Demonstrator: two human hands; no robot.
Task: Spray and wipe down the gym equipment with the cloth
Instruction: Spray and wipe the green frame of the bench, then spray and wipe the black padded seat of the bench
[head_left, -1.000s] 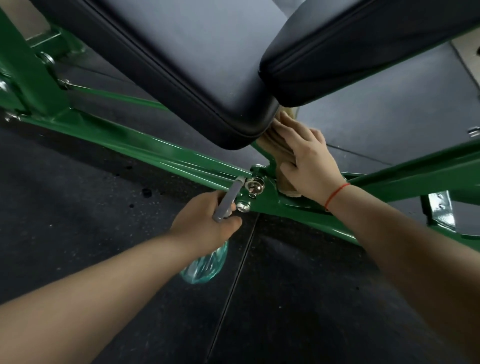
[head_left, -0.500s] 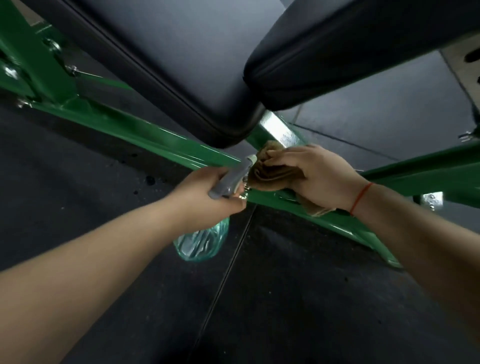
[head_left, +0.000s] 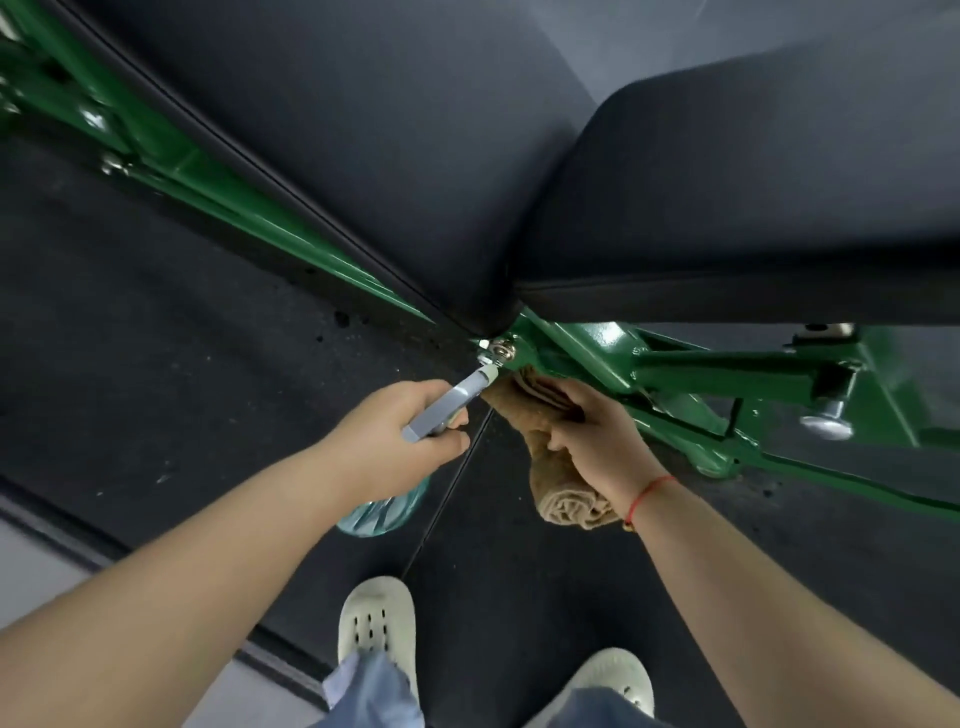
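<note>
Cloth (head_left: 566, 501), tan and loosely rolled, sits in the grasp of the right hand (head_left: 597, 441). The fingers curl round its upper folds and hold them up against the green frame (head_left: 675, 371), just below the point where the left pad (head_left: 363, 156) and the right pad (head_left: 753, 208), both black, meet. The rolled lower end of the cloth hangs under the wrist, beside a red string bracelet (head_left: 649, 491). The left hand (head_left: 400, 436) is wrapped round the neck of the spray bottle (head_left: 441, 413), whose grey head points up and to the right. Its nozzle tip lies just beside the silver bolt (head_left: 498, 354) on the frame and close to the top edge of the cloth; whether a finger is on the trigger cannot be told. The bottle's clear teal body shows below the hand. The left pad runs off toward the upper left with a green rail along its lower edge, and the right pad fills the upper right. A silver knob (head_left: 826, 422) hangs from the frame further to the right. Below, two pale perforated shoes (head_left: 376, 618) stand on the dark rubber floor (head_left: 156, 364), with blue trouser hems over them.
</note>
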